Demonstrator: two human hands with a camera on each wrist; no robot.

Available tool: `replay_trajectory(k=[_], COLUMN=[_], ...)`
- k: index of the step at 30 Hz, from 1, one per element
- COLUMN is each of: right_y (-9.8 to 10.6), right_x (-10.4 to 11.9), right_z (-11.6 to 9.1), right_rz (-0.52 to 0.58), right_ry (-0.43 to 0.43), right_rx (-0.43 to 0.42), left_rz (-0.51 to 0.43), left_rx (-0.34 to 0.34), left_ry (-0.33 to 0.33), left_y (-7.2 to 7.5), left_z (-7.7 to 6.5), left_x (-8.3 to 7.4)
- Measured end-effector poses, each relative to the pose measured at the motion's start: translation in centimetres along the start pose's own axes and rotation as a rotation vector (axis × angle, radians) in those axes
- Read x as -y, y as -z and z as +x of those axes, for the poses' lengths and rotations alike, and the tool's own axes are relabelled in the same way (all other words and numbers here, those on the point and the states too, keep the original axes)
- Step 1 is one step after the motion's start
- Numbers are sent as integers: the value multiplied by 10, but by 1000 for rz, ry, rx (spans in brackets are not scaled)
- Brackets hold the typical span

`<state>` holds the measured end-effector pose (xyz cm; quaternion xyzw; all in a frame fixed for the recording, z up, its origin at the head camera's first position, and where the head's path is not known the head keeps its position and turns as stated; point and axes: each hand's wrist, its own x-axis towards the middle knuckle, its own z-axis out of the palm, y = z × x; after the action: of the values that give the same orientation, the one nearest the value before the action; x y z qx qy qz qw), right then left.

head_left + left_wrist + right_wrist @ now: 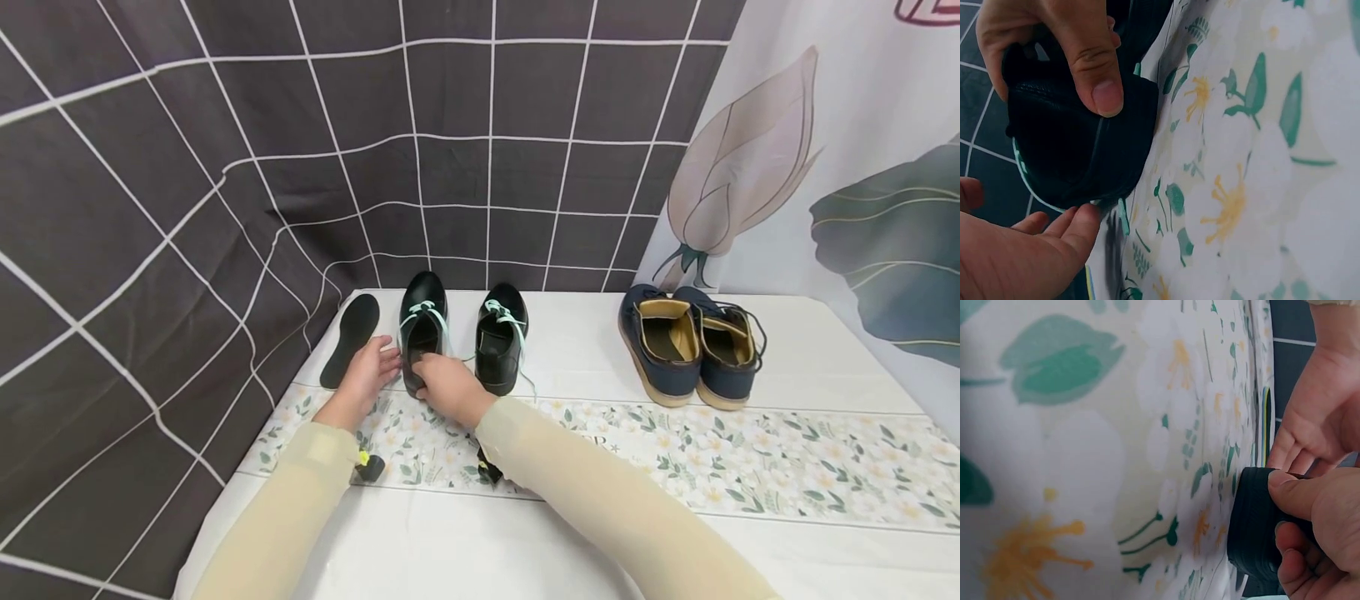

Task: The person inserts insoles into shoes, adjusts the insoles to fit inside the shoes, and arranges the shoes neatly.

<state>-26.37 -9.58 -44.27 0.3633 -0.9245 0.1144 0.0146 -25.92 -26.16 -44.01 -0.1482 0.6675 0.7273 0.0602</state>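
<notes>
A black lace-up shoe (pixel 423 292) with mint-green laces stands on the white surface, toe pointing away. My right hand (pixel 453 387) grips its heel, with the thumb on the outside of the heel (pixel 1085 150) and the other fingers partly hidden by the shoe. On the shoe's left side is my left hand (pixel 365 372), its fingers loosely extended and the fingertips (pixel 1085 219) right at the shoe's side. A flat black insole (pixel 354 329) lies just beyond the left hand. To the right stands the matching black shoe (pixel 501 367), its lace trailing onto the cloth.
A pair of navy shoes (pixel 671 375) with tan soles stands farther right. Behind everything hangs a dark cloth with a white grid (pixel 525 175), which also runs along the left side. A floral band (pixel 720 458) crosses the white table cover (pixel 420 542).
</notes>
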Motion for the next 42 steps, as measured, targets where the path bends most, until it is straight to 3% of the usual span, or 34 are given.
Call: replay_trajectory(k=[5,11,18,22,25,28,36,42], right_y=[-2,-5,-2,3,9,19,47,65], right_x=[0,-2,-1,0,1,3,2,-3], right_z=[-1,-2,-8,-16,-22,-29,-57,-88], right_rz=[10,-2,-31,-49,-63,-60,-40,-67], right_ry=[2,21,53,98,126,150,224,287], right_rx=[-21,-14,19,8,-27,-55,-95,-167], left_rz=[-47,-74,86,182,275,297,201,158], left_rx=[27,12,4,-43,-91,-119,-81,-22], left_ry=[49,79,16,-8,-36,-69,-112,-187], left_y=[-2,0,-4,-7,-9,-12,-22,-40], left_z=[9,14,8,2,-5,-13,-38,-64], left_x=[4,6,8,10,7,2,-12,-22])
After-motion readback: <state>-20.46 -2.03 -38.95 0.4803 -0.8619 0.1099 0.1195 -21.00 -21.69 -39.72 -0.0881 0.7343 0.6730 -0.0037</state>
